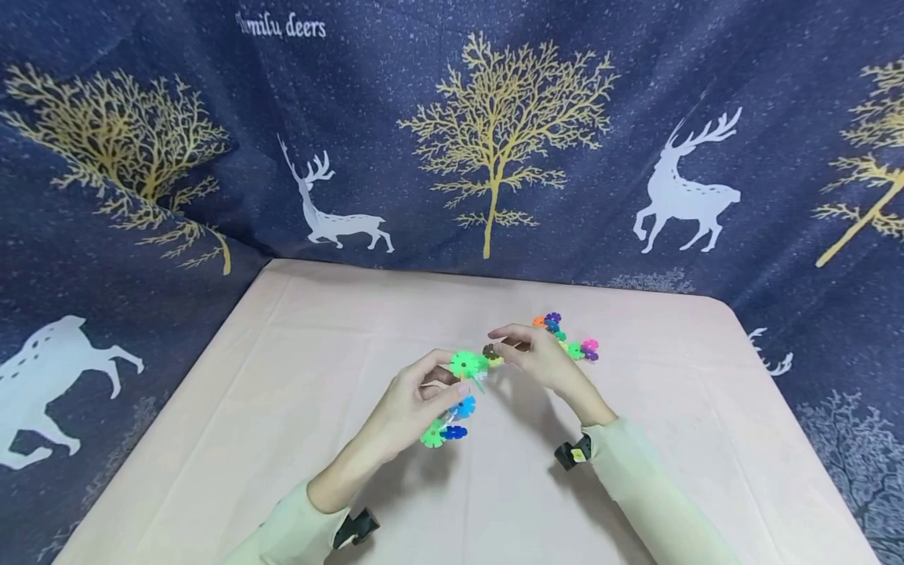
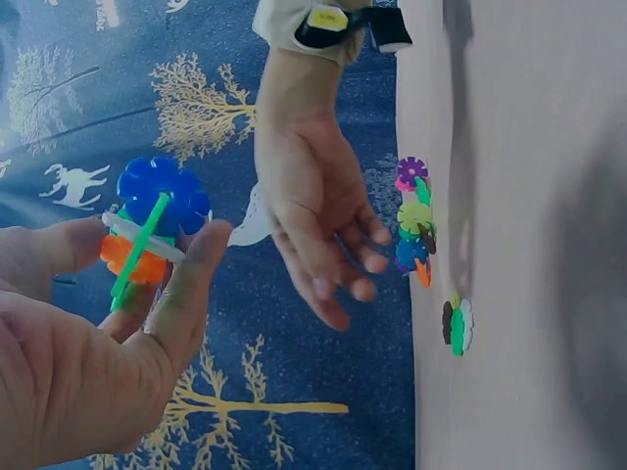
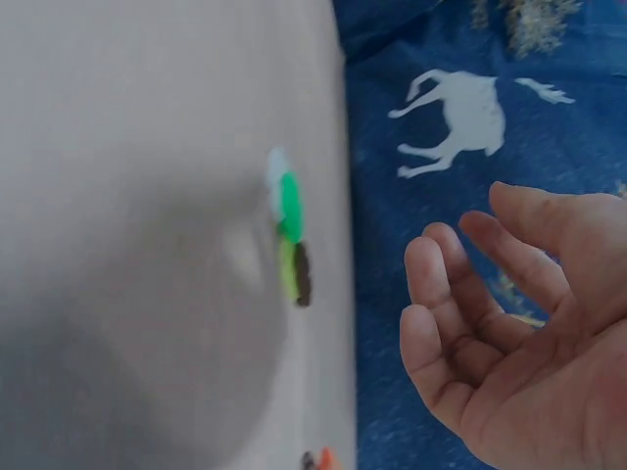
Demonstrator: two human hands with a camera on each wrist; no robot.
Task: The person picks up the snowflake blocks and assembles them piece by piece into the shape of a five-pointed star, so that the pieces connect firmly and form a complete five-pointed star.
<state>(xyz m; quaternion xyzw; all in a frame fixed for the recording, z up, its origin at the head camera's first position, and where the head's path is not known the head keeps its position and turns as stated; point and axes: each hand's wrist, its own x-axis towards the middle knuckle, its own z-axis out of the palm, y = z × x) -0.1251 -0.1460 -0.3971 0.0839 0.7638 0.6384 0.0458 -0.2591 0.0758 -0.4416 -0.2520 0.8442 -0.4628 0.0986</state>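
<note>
My left hand [image 1: 406, 400] pinches a small cluster of snowflake discs between thumb and fingers. In the left wrist view the cluster shows a blue disc [image 2: 165, 196], an orange disc [image 2: 137, 262], a white disc edge-on and a green disc edge-on. To its right my right hand [image 1: 547, 361] hovers with relaxed, slightly bent fingers and nothing between them, as the right wrist view shows. Below that hand's fingertips a small group of white, green, yellow and brown discs [image 3: 290, 208] lies on the table.
Farther back, behind my right hand, a row of joined colourful discs [image 1: 575, 351] lies on the pale tabletop [image 1: 339, 314]. Nearer to me, under my left hand, are light blue, green and dark blue discs [image 1: 455, 432]. A dark blue deer-print cloth [image 1: 438, 196] hangs behind the table.
</note>
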